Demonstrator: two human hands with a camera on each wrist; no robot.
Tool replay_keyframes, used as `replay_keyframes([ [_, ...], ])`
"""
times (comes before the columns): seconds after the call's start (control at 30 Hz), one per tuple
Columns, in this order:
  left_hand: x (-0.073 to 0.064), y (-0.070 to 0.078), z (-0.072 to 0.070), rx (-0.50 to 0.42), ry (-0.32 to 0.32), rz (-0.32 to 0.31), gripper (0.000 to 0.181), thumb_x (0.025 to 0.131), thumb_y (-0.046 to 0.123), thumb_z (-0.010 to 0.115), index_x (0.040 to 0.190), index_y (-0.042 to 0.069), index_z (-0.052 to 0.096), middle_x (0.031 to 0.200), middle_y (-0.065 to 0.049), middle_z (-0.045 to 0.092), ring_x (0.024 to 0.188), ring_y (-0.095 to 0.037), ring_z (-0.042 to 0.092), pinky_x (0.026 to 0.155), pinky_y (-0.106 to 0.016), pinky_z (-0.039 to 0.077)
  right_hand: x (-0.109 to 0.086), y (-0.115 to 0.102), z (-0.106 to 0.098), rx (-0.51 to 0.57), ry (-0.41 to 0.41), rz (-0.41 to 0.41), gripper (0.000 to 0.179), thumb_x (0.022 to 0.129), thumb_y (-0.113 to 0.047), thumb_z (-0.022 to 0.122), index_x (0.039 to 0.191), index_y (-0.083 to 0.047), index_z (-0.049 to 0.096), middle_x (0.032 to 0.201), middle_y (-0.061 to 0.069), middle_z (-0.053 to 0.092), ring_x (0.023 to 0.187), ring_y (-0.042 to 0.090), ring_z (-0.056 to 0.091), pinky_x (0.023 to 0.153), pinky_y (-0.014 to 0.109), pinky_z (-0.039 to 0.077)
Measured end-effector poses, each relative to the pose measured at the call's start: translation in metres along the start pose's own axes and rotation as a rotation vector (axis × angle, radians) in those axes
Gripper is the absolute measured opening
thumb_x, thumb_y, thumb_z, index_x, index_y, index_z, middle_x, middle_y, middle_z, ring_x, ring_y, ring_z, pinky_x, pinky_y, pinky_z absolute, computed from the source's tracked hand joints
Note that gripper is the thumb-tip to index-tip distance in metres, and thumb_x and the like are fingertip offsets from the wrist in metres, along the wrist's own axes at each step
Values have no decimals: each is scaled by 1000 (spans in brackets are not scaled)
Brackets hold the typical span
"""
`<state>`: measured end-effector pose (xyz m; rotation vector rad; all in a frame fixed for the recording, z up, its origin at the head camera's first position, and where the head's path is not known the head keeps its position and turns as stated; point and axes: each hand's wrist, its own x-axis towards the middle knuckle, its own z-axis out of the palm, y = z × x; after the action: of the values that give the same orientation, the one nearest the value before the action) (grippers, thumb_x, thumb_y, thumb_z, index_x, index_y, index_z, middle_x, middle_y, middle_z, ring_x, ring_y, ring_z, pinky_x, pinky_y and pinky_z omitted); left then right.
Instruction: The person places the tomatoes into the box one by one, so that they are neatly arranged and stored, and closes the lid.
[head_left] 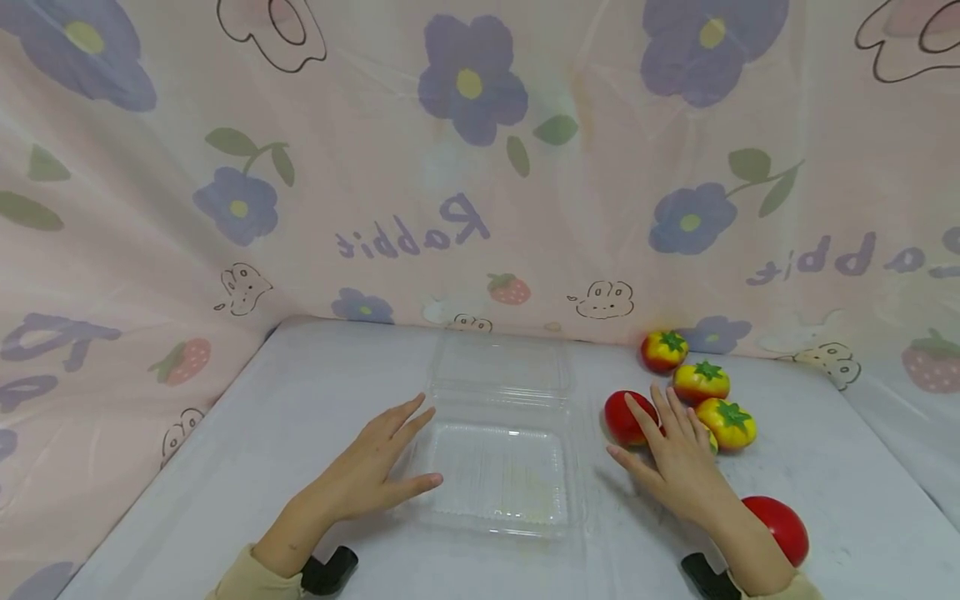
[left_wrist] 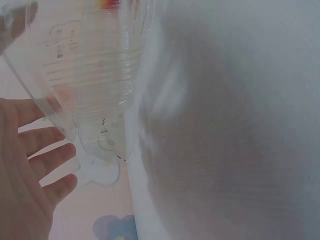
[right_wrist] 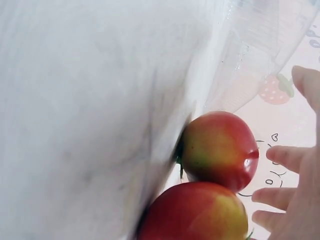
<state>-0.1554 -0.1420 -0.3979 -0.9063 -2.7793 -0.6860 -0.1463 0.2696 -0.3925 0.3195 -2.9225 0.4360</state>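
Observation:
In the head view a clear plastic clamshell box [head_left: 495, 479] stands with its lid [head_left: 498, 367] folded back. My left hand [head_left: 363, 475] is at the box's left side, fingers spread and thumb over the rim; whether it touches is hard to tell. The left wrist view shows those loose fingers [left_wrist: 55, 155] by the transparent plastic [left_wrist: 95, 65]. My right hand [head_left: 682, 467] hovers with spread fingers, partly covering a red tomato [head_left: 622, 418]. Two red-and-yellow tomatoes [right_wrist: 220, 150] appear beside its fingers in the right wrist view, and its palm is empty.
Behind the right hand lie several yellow-topped tomatoes [head_left: 701, 382] with green calyxes. Another red tomato [head_left: 783, 529] is near the right forearm. A white-covered table [head_left: 322, 379] meets a patterned cloth [head_left: 360, 158] hanging at the back and sides.

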Motion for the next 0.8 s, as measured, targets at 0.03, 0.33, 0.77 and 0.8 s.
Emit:
replay_keyframes([
  [0.03,0,0,0,-1,-4,1,85,85,65,56,150,16,33,159,-8,23,140,-40,30,107,-61,33,0,0,0,2,-2,1,81,85,-51,64,146,-4,38,155,28,18,145,44,3,116,59,-9],
  [0.33,-4,2,-1,-12,-33,16,100,74,74,61,152,20,29,160,-6,20,141,-38,29,107,-62,33,5,0,0,12,-16,9,83,83,-51,66,146,-5,38,155,28,18,144,46,6,116,59,-9],
  [0.77,-7,-3,-1,-59,-48,46,106,70,75,65,152,18,28,162,1,11,141,-37,28,106,-62,33,10,-2,1,8,-9,3,79,81,-44,71,142,-4,42,151,31,23,138,50,16,110,70,11],
  [0.8,-7,-3,-1,-63,-48,45,107,69,75,65,152,18,28,162,2,10,141,-37,28,106,-62,33,11,-2,0,6,-10,2,78,81,-43,72,142,-4,42,151,31,23,138,50,18,109,71,12],
])
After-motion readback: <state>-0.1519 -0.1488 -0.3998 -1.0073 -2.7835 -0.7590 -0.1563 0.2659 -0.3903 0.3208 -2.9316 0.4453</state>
